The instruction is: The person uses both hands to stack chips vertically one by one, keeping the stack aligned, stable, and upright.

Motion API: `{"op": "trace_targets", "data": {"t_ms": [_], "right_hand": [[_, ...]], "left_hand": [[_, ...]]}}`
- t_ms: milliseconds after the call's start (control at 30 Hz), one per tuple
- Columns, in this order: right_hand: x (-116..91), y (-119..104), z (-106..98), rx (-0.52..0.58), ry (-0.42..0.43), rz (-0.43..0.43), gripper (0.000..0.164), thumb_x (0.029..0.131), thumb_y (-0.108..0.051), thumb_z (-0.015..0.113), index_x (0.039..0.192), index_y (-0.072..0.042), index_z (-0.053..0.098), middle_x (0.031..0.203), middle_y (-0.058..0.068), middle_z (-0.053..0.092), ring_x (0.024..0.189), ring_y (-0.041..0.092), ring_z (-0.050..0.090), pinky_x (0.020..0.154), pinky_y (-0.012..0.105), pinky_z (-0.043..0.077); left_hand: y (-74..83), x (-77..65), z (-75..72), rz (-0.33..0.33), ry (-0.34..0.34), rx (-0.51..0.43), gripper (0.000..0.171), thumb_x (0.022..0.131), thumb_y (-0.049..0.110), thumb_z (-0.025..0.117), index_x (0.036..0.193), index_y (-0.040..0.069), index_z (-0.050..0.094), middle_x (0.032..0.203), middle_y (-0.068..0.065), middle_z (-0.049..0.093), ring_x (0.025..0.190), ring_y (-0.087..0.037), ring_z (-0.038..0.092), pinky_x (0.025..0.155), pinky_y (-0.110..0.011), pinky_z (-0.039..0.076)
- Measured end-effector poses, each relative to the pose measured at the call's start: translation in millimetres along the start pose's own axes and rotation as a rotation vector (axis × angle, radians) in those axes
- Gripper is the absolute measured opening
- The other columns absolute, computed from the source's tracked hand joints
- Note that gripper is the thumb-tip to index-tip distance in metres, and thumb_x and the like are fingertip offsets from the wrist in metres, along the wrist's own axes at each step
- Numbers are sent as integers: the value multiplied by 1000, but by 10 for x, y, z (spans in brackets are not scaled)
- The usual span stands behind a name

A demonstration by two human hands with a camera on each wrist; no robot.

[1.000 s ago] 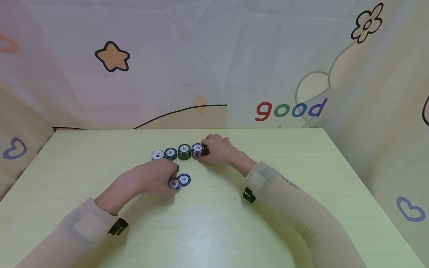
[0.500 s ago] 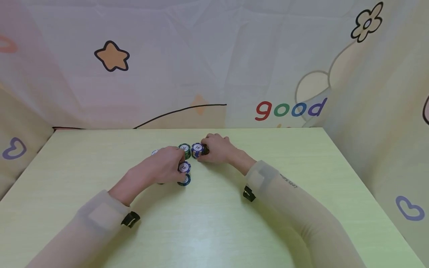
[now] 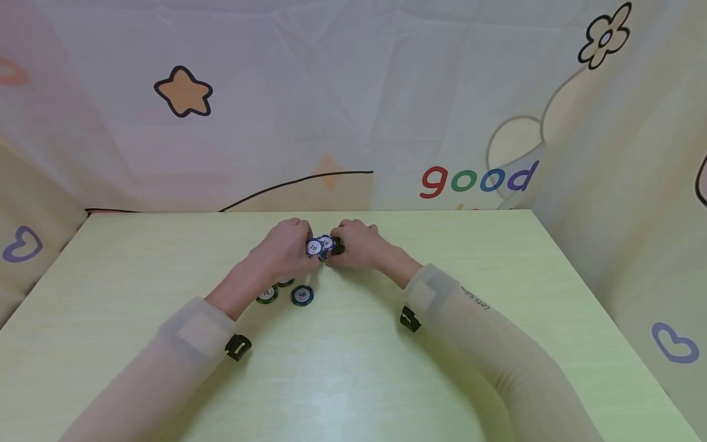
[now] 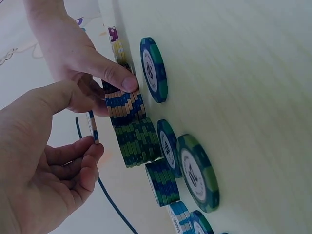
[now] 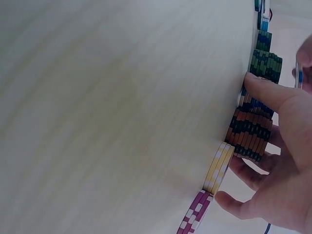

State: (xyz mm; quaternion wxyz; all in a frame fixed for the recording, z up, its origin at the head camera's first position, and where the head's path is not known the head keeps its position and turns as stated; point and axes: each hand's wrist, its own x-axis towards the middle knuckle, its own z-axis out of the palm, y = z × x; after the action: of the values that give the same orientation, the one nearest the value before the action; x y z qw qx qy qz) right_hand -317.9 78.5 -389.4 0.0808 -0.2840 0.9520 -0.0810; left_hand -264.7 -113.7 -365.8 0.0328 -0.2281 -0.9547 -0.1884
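Your left hand (image 3: 282,252) pinches a chip (image 3: 313,247) over the blue stack (image 3: 326,247), which your right hand (image 3: 356,245) grips; two chips (image 3: 301,295) remain loose nearby.

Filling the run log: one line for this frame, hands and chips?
left hand: pinches 10 chip over blue stack | right hand: steadies blue stack | loose chips on table

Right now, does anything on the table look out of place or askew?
Mostly tidy. Two round poker chips, a green one and a blue one, lie loose on the pale green table, apart from the row of stacks; nothing looks spilled or damaged.
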Motion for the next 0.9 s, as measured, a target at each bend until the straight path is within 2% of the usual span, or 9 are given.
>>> {"op": "trace_targets", "data": {"t_ms": [100,233,333,500,633,767,900], "right_hand": [[-12,4,-10,-1,1,-1,51,91,-47,77,127,-12,67,124,8,61,111,26,55,91,55,43],[-28,4,-13,4,6,-10,50,92,-48,76,126,-13,68,124,8,61,111,26,55,90,55,43],[-32,6,-8,-1,11,-16,50,92,-49,75,126,-13,68,125,8,62,112,27,56,90,55,43],[-30,11,1,-3,20,-18,49,93,-50,74,126,-13,68,124,8,62,111,26,55,89,54,44],[-34,19,-5,8,24,-28,48,93,-50,73,123,-13,68,124,8,62,111,27,56,89,55,44],[-29,45,-7,21,21,-42,46,93,-48,73,122,-12,69,124,8,62,112,27,56,88,55,44],[-12,68,-8,37,15,-45,44,93,-43,76,122,-12,69,120,6,62,110,25,56,89,55,44]], "left_hand": [[18,74,12,-25,-1,4,34,82,19,78,100,-6,63,94,-14,60,84,-25,58,74,-34,53],[32,139,47,-61,-36,11,37,84,20,80,103,-7,63,97,-15,60,87,-26,57,77,-35,53],[31,168,86,-82,-62,12,39,85,21,79,105,-7,63,98,-15,59,88,-26,57,78,-34,53],[29,184,119,-87,-64,-9,39,85,20,78,107,-8,63,100,-16,59,91,-27,56,80,-35,53],[8,178,113,-66,-68,-17,47,87,25,78,116,-9,64,109,-20,60,99,-30,56,86,-39,52],[-29,145,91,-12,-63,-8,56,89,30,80,126,-9,63,118,-21,60,107,-34,56,93,-45,49],[-67,116,70,29,-38,3,44,89,22,81,121,-5,67,113,-18,63,107,-35,55,92,-48,47]]}}
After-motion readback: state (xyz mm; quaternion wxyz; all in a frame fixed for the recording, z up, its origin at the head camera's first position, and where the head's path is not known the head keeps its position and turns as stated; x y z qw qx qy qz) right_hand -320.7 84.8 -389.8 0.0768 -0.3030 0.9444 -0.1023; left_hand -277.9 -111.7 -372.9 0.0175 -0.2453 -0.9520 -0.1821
